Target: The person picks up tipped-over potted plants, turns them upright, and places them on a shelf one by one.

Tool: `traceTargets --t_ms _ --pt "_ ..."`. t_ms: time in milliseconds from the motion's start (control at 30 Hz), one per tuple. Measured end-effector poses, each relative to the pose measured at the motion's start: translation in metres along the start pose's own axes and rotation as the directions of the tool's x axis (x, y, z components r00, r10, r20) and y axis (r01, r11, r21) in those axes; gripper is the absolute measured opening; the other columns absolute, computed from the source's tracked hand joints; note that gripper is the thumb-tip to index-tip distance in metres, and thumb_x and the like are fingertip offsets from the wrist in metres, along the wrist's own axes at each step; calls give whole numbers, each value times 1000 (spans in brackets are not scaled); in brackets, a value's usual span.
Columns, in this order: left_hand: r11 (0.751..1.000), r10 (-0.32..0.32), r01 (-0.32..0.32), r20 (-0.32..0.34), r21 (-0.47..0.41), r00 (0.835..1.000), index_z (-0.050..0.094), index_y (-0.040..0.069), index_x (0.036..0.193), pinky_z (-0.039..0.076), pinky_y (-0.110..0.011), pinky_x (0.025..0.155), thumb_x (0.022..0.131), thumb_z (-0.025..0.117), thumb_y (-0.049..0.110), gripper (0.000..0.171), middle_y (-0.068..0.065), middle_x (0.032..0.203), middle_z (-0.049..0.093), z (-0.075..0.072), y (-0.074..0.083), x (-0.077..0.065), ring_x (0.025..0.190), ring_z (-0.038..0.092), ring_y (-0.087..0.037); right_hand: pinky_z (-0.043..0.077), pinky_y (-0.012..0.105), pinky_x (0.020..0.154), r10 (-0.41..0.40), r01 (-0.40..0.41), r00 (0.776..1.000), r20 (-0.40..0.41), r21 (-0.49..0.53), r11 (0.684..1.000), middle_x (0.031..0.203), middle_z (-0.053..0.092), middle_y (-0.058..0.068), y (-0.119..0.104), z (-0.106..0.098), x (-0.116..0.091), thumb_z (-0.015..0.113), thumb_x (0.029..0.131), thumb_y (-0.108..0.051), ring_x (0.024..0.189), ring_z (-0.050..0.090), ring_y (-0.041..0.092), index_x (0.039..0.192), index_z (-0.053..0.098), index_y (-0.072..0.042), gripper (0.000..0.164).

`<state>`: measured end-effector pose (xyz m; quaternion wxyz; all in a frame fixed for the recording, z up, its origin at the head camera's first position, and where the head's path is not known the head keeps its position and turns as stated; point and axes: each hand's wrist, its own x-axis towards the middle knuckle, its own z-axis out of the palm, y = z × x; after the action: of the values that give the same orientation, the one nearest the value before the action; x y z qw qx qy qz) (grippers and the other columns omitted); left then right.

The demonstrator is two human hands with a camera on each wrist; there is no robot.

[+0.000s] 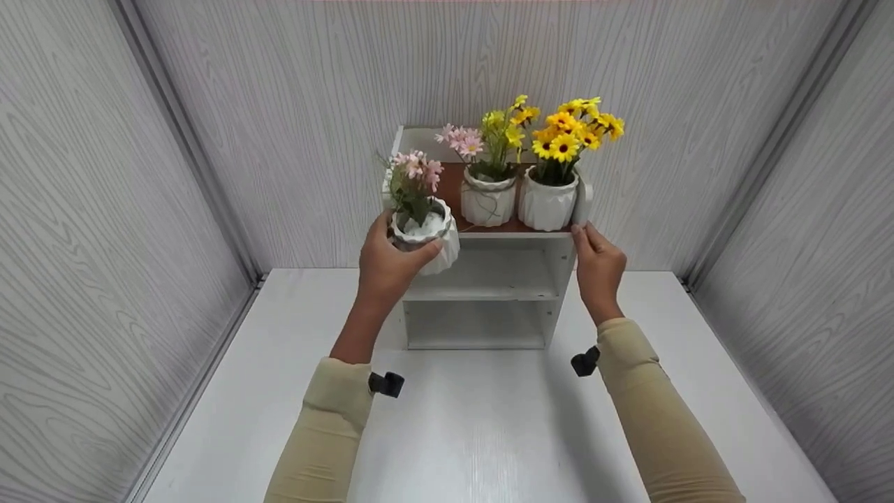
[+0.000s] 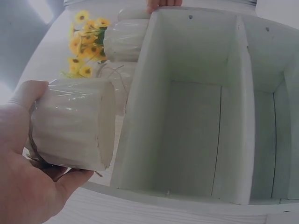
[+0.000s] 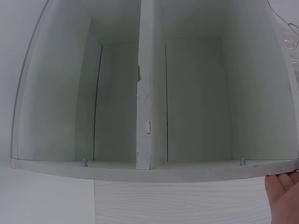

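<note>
A white ribbed flowerpot (image 1: pixel 447 253) with pink flowers (image 1: pixel 418 168) is gripped by my left hand (image 1: pixel 391 269), thumb on the near side. It is tilted and held in front of the left end of a small white shelf unit (image 1: pixel 482 300). The left wrist view shows the pot's side and bottom (image 2: pixel 70 123) beside the shelf. At the shelf's upper right corner, my right hand (image 1: pixel 601 269) pinches the edge of the side panel; in the right wrist view its fingers (image 3: pixel 284 179) touch that panel. A pot with pink and yellow flowers (image 1: pixel 489 199) and another with yellow flowers (image 1: pixel 550 202) stand on the brown top.
Below the top, the unit has two compartments, an upper one (image 1: pixel 489 269) and a lower one (image 1: pixel 482 325). It stands on a white table (image 1: pixel 461 419) against a wood-grain back wall (image 1: pixel 314 140). Similar panels (image 1: pixel 70 244) rise on both sides.
</note>
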<state>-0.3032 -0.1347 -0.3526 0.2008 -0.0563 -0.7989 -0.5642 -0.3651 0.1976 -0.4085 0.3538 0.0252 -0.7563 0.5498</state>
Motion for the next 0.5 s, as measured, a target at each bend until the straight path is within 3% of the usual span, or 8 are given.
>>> traceTargets --t_ms 200,500 --pt "998 3 -1 -19 59 1000 39 9 152 44 -45 109 74 84 53 99 -11 147 48 4 11 19 136 48 -26 54 31 97 -5 5 1000 -21 0 1000 129 67 9 0 1 1 66 98 -38 121 65 15 131 67 -8 44" --pt "995 21 -17 -47 95 999 36 4 153 45 -46 107 78 80 53 99 -15 148 47 14 12 36 134 50 -30 55 30 95 -24 24 1000 -12 -7 1000 129 69 5 2 2 -1 65 98 -38 119 65 12 131 68 -13 41"
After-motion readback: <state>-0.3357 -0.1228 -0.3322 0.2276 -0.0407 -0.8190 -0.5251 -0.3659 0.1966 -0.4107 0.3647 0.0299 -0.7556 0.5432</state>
